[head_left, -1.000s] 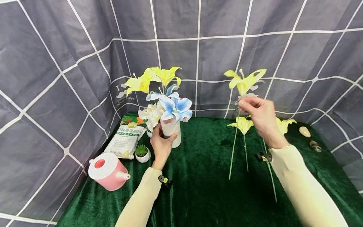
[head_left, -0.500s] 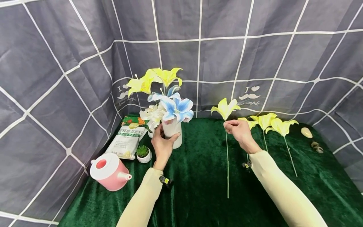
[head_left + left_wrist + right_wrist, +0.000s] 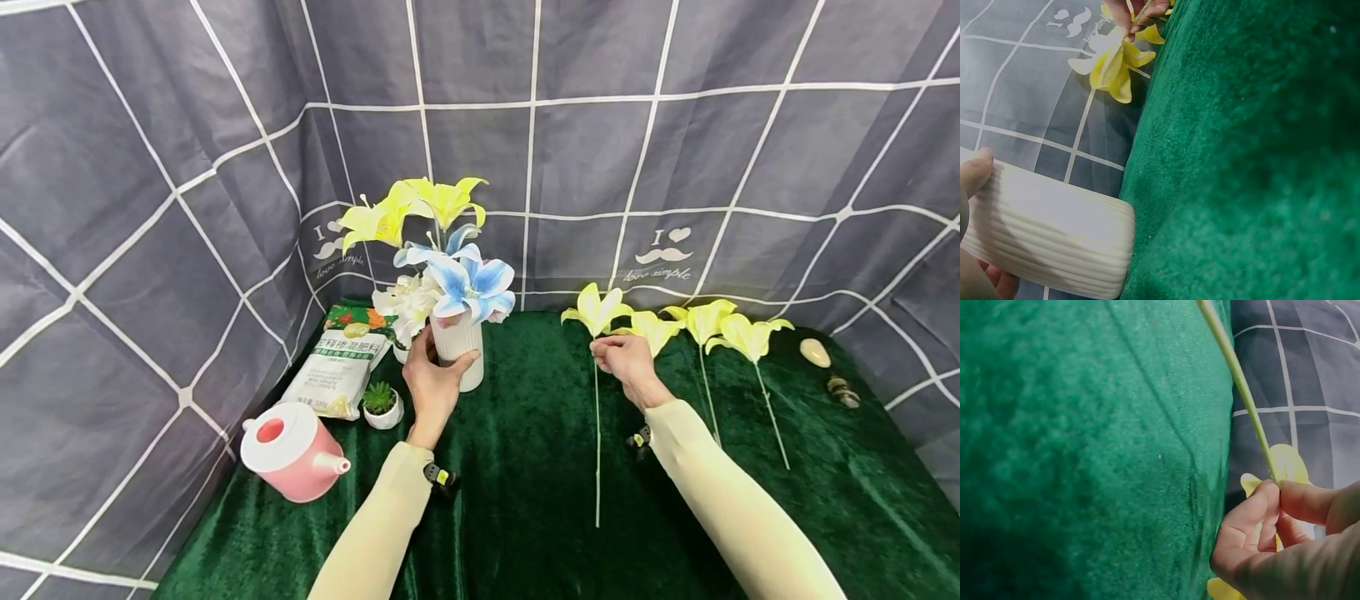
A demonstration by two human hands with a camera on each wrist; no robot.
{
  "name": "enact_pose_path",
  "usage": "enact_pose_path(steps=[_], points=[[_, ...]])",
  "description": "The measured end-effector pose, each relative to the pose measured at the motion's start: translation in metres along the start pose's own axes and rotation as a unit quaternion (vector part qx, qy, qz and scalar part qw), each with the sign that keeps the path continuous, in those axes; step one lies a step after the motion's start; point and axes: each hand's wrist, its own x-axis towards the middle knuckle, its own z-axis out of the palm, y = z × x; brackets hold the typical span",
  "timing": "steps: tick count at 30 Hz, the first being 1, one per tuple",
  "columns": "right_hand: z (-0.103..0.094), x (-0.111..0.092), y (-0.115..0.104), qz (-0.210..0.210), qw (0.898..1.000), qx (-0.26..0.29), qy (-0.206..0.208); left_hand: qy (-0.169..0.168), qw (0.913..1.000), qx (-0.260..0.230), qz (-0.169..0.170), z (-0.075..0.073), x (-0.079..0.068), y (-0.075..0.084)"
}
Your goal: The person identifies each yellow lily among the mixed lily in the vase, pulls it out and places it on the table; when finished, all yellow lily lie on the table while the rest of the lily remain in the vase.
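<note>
My left hand (image 3: 435,379) grips the white ribbed vase (image 3: 461,342) around its side, thumb in front. Out of the vase rise yellow lilies (image 3: 444,200), blue-and-white lilies (image 3: 471,285) and white blossoms (image 3: 408,304). To the right, my right hand (image 3: 628,360) pinches a yellow artificial lily (image 3: 596,308) by its stem, just below the bloom. That stem (image 3: 1238,375) stretches from the fingertips toward the near side, close over the green cloth. Beside this hand lie more yellow lilies, one (image 3: 651,332) partly hidden behind it, another (image 3: 701,321) and a third (image 3: 752,337) farther right.
At the left stand a pink watering can (image 3: 292,454) with a white top, a small potted succulent (image 3: 382,406) and a fertilizer bag (image 3: 337,371). A pale stone (image 3: 814,352) and a dark striped one (image 3: 843,392) lie far right. A grey checked curtain (image 3: 585,150) closes the back.
My right hand has moved left and down with the yellow lily, lowering it from the air toward the cloth. The left hand keeps its grip on the vase.
</note>
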Motion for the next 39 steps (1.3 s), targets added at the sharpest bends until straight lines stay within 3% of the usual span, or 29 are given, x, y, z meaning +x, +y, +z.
enact_pose_path(steps=[8, 18, 26, 32, 39], points=[[0.0, 0.003, 0.003, 0.038, 0.999, -0.024, -0.004, -0.003, 0.9999, 0.008, -0.012, 0.001, -0.001, 0.0], [-0.006, -0.001, 0.003, 0.057, 0.997, -0.056, -0.022, 0.001, 0.9998, 0.012, 0.013, 0.0, -0.001, -0.002], [-0.015, -0.032, -0.014, 0.015, 0.992, -0.127, -0.02, -0.003, 0.9999, 0.009, 0.013, -0.001, -0.002, -0.001], [-0.026, -0.055, -0.044, -0.026, 0.991, -0.128, -0.012, -0.002, 0.9999, 0.009, 0.01, -0.001, 0.0, -0.001], [-0.031, -0.079, -0.089, -0.1, 0.988, -0.119, -0.002, -0.006, 0.9999, 0.006, 0.006, -0.001, 0.0, -0.002]])
